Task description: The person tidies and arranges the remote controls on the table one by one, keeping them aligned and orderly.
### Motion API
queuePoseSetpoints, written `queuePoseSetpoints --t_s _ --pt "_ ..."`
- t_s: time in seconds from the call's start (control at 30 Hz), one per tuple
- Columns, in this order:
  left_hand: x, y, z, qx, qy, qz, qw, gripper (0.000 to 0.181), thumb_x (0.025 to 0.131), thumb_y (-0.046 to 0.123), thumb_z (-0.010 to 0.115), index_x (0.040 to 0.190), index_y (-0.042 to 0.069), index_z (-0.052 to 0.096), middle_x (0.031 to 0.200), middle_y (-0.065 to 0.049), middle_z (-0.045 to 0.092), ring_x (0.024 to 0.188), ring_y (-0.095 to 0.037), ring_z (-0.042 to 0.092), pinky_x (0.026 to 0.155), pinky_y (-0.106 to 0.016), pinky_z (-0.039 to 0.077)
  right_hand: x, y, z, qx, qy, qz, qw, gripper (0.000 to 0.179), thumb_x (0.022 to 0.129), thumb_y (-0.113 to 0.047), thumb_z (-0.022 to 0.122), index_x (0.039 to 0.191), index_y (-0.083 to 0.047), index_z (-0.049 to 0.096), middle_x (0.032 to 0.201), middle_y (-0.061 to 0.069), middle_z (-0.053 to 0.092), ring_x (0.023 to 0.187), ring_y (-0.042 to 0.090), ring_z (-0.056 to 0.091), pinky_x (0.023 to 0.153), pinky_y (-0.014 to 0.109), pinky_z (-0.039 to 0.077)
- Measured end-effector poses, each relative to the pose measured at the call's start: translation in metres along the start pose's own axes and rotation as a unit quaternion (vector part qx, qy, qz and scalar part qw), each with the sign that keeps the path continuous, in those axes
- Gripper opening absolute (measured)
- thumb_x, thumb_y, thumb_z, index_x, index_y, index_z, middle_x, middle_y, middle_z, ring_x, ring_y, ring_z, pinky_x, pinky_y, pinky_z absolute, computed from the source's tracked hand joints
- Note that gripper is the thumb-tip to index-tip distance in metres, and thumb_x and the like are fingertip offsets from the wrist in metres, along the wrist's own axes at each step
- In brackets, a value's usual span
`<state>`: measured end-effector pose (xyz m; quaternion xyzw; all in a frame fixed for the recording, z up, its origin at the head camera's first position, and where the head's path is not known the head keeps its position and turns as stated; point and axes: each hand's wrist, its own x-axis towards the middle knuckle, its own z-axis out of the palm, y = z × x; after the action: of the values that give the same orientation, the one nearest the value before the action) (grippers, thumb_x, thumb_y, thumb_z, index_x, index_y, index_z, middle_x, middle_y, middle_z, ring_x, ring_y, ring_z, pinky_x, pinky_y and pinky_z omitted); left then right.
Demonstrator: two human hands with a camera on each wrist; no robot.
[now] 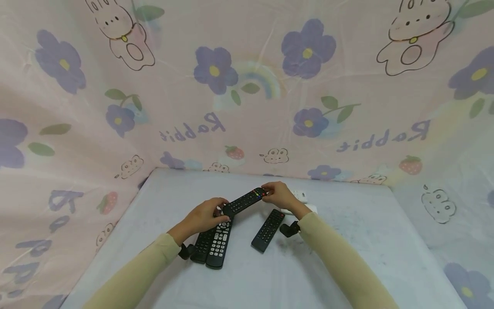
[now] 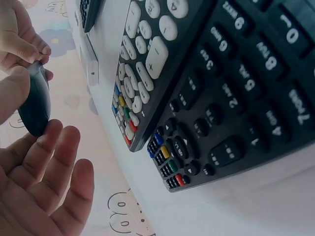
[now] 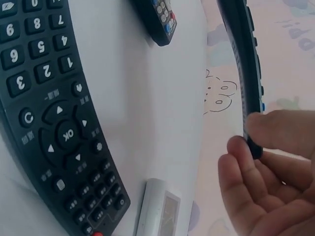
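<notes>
Both hands hold one black remote control (image 1: 245, 202) above the table, tilted up toward the right. My left hand (image 1: 203, 216) grips its lower end between thumb and fingers. At the upper end, near the coloured buttons, my right hand (image 1: 278, 194) pinches it; the right wrist view shows this remote (image 3: 244, 64) edge-on. Under the left hand lie a black remote with white buttons (image 1: 218, 245) and, beside it, a black remote with dark buttons (image 2: 231, 98). Another black remote (image 1: 268, 230) lies on the table below the right hand.
Partly hidden behind the right hand and wrist are two white remote-like objects (image 1: 300, 196), one with a small display (image 3: 169, 216). The white-covered table (image 1: 347, 244) meets a patterned curtain (image 1: 262, 107) at its back and sides.
</notes>
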<state>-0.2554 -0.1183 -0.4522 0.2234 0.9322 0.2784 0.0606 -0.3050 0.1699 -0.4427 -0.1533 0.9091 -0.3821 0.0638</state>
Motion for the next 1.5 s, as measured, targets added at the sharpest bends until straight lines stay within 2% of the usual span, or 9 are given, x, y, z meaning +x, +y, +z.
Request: queuePoseSetpoints --t_s 0.23,0.5,0.67,0.9,1.13,1.5 --pt "-0.003 -0.002 0.001 0.008 0.0 0.003 1.0 0.05 0.086 0.035 0.072 0.13 0.016 0.055 0.102 0.005 0.063 0.085 -0.006 0.058 0.074 -0.029 0.05 0.003 -0.002 0.003 -0.005 -0.004 0.008 0.9999 0.046 0.082 -0.009 0.072 0.125 -0.001 0.061 0.118 0.015 0.067 0.096 0.022 0.066 0.08 0.033 0.055" --pt "-0.002 -0.006 0.004 0.015 0.008 0.008 0.9998 0.052 0.085 0.04 0.072 0.129 0.017 0.056 0.112 0.001 0.065 0.087 -0.008 0.06 0.075 -0.03 0.051 0.001 0.0 0.005 0.003 -0.006 0.016 0.9998 0.045 0.082 -0.01 0.072 0.125 -0.003 0.062 0.12 0.013 0.066 0.095 0.02 0.064 0.077 0.032 0.055" --pt "-0.002 -0.008 0.007 0.017 0.009 0.008 0.9998 0.051 0.084 0.039 0.074 0.127 0.019 0.058 0.106 0.004 0.066 0.083 -0.006 0.058 0.072 -0.028 0.05 0.001 0.001 0.007 0.012 -0.014 0.022 0.9996 0.045 0.083 -0.01 0.072 0.126 -0.005 0.061 0.12 0.013 0.065 0.094 0.018 0.063 0.075 0.03 0.055" --pt "0.003 -0.011 0.007 0.013 0.013 0.014 0.9997 0.047 0.081 0.039 0.076 0.122 0.021 0.061 0.098 0.008 0.064 0.078 -0.004 0.056 0.068 -0.027 0.048 0.004 0.006 0.008 0.001 0.001 -0.004 1.0 0.043 0.081 -0.008 0.073 0.123 -0.005 0.062 0.112 0.013 0.068 0.092 0.02 0.064 0.075 0.032 0.054" --pt "0.003 -0.012 0.01 0.015 0.012 0.011 0.9998 0.047 0.08 0.039 0.078 0.12 0.02 0.062 0.093 0.009 0.063 0.079 -0.007 0.057 0.071 -0.028 0.048 0.005 0.007 0.012 0.018 -0.011 0.006 0.9998 0.044 0.082 -0.007 0.073 0.124 -0.005 0.062 0.113 0.013 0.068 0.095 0.02 0.065 0.078 0.033 0.055" --pt "-0.004 -0.009 0.012 0.026 0.033 -0.001 0.9991 0.05 0.077 0.043 0.079 0.12 0.02 0.064 0.09 0.009 0.065 0.072 -0.004 0.054 0.065 -0.025 0.046 0.007 0.007 0.015 0.022 -0.022 0.03 0.999 0.047 0.082 -0.009 0.074 0.126 -0.008 0.061 0.11 0.011 0.068 0.093 0.019 0.065 0.075 0.032 0.055"
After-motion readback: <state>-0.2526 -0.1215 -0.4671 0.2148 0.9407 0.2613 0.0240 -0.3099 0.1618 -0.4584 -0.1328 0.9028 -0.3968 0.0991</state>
